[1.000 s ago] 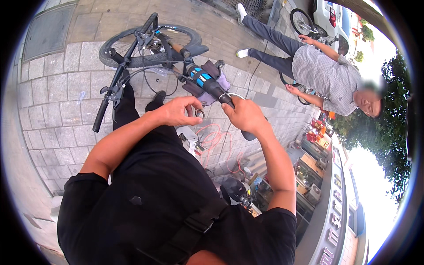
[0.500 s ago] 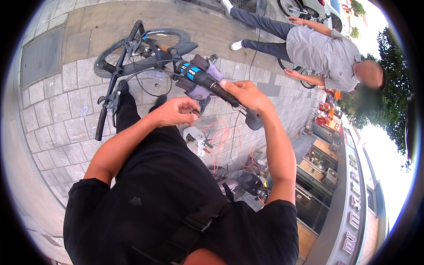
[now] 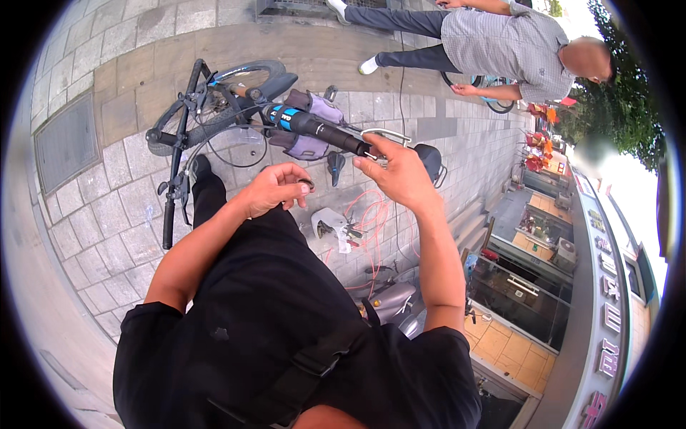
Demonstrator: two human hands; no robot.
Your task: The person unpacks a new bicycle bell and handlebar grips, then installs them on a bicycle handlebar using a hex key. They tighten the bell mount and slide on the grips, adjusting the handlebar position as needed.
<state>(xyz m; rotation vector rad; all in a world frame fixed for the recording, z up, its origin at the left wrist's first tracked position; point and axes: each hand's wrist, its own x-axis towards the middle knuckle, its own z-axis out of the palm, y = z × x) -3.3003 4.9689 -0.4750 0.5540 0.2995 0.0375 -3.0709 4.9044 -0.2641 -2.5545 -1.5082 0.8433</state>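
Observation:
A bicycle with a black handlebar [image 3: 187, 136] stands before me. Its black and blue frame tube [image 3: 314, 127] runs to the right. My right hand [image 3: 400, 171] is at the right end of this tube, with thumb and forefinger on either side of it. The other fingers of that hand are partly hidden. My left hand [image 3: 275, 189] is apart from the bicycle, above my leg, and pinches a small dark ring [image 3: 307, 184] between thumb and fingers. Beyond the tube, purple-and-grey bags [image 3: 325, 107] hang at the bicycle's sides.
A black bicycle saddle [image 3: 336, 166] is near the tube's end. A white plastic bag [image 3: 330, 227] with tools and an orange-red hose [image 3: 377, 218] lie on the paving. Another person [image 3: 493, 43] stands at the upper right by a bicycle. Shopfronts line the right side.
My right hand has shifted from gripping along the tube to its very end. The left hand still holds the ring. My view has turned a little, and the other person appears higher.

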